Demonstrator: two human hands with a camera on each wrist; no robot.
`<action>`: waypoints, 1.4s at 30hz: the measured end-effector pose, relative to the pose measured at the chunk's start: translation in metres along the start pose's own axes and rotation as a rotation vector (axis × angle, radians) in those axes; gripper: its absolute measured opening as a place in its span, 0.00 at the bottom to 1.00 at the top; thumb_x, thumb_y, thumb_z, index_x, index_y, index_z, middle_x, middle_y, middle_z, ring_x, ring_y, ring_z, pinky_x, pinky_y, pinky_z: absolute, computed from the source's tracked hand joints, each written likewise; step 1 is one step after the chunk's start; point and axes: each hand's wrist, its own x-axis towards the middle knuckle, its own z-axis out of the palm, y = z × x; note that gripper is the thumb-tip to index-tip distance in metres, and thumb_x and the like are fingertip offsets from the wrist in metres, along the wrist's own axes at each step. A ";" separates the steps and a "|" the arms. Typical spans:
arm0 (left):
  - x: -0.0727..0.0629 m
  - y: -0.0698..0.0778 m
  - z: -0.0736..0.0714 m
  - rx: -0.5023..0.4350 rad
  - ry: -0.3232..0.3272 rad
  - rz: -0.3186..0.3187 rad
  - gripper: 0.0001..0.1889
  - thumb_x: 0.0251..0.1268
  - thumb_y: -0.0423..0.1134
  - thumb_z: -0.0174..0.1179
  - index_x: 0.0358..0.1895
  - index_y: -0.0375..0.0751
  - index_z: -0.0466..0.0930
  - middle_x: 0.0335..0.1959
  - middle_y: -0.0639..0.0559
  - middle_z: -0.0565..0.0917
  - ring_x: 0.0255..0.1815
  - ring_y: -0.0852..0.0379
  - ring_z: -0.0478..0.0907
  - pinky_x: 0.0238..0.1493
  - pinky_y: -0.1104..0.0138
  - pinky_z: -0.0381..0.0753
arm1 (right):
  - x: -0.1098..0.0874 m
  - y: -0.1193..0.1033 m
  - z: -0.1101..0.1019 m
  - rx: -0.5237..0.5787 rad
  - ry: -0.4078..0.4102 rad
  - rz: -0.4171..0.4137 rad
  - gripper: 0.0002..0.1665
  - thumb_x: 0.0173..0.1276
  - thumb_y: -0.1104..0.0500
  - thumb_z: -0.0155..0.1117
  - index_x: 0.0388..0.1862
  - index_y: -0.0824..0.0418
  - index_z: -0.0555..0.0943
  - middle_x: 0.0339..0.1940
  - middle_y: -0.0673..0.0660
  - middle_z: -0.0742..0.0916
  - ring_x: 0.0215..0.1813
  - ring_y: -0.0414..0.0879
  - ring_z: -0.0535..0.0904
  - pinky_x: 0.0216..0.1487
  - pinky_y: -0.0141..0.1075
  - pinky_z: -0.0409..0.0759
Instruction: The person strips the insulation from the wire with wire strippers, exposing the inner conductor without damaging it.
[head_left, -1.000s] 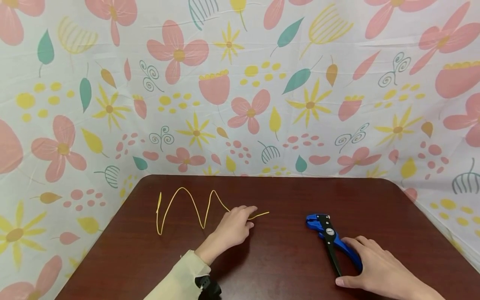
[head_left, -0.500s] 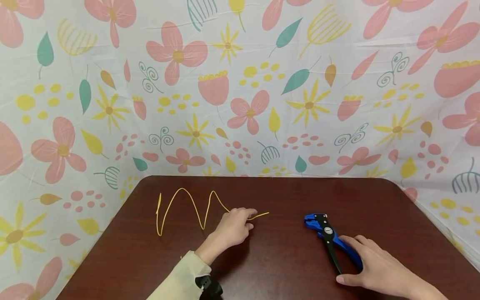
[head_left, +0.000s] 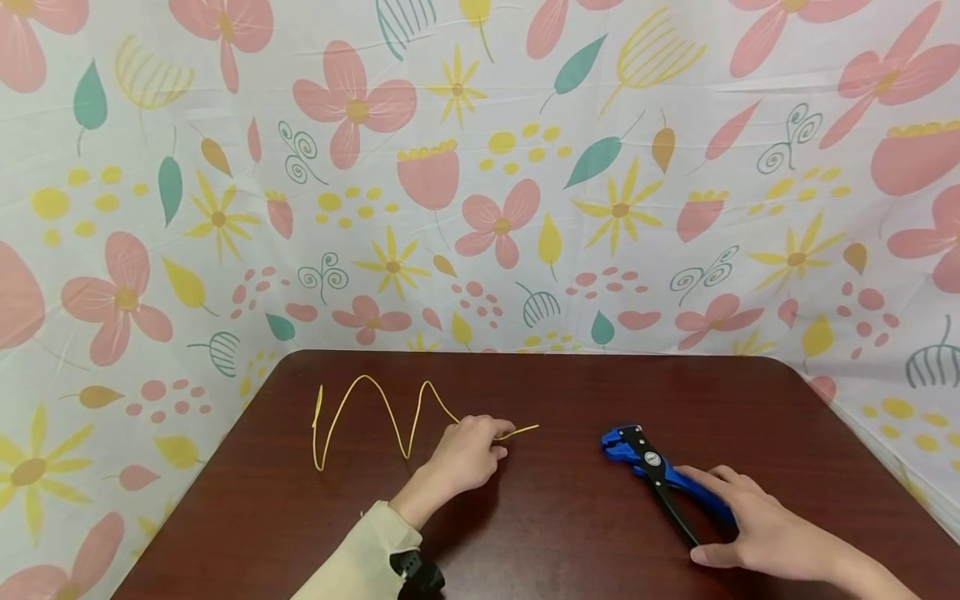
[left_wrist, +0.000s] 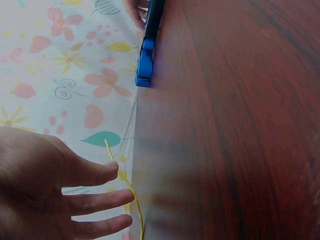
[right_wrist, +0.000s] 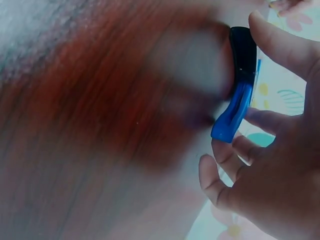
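Covering the left forearm, a pale cream sleeve (head_left: 356, 557) showed nearest the head camera, with a black wrist mount (head_left: 417, 577) beside its cuff. Across from it, the right hand (head_left: 776, 529) held a blue-and-black wire stripper (head_left: 652, 460) by the handles. Its fingers were partly open: the thumb lay against the end of the black handle, the others curved along the blue one, and the handles stood spread. The tool's blue head pointed away and to the left over the worktop (head_left: 555, 517).

A little farther off, the left hand (head_left: 465, 454) had hold of a yellow wire (head_left: 407, 457) near its right end. Thumb and forefinger appeared to pinch it, though they overlapped in the left wrist view; two other fingers were straight and spread. A short free end stuck out to the right, well apart from the stripper. The rest ran left in loose waves, doubling back at its far-left end. Behind the worktop's far edge hung a white cloth (head_left: 501, 225) printed with pink, yellow and teal flowers and leaves.
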 end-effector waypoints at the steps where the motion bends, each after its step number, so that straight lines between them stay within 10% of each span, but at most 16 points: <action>1: 0.000 0.000 0.000 -0.003 0.002 0.000 0.18 0.72 0.33 0.69 0.62 0.42 0.86 0.53 0.48 0.88 0.53 0.49 0.86 0.48 0.54 0.86 | 0.000 0.001 -0.001 0.016 -0.006 -0.002 0.54 0.65 0.44 0.80 0.81 0.63 0.64 0.64 0.64 0.76 0.61 0.66 0.72 0.46 0.66 0.79; 29: 0.003 0.004 0.004 -0.043 -0.005 -0.001 0.07 0.68 0.28 0.69 0.44 0.43 0.89 0.36 0.56 0.87 0.38 0.59 0.84 0.37 0.64 0.83 | 0.001 -0.003 0.002 -0.091 0.085 0.005 0.58 0.54 0.39 0.86 0.74 0.67 0.71 0.63 0.61 0.78 0.63 0.64 0.75 0.49 0.63 0.80; 42: 0.003 0.002 0.006 -0.050 -0.004 -0.005 0.06 0.68 0.29 0.70 0.35 0.45 0.85 0.31 0.58 0.84 0.30 0.61 0.79 0.32 0.66 0.79 | 0.004 -0.003 0.003 -0.119 0.095 0.000 0.56 0.53 0.39 0.85 0.72 0.66 0.72 0.63 0.59 0.78 0.62 0.57 0.76 0.51 0.41 0.80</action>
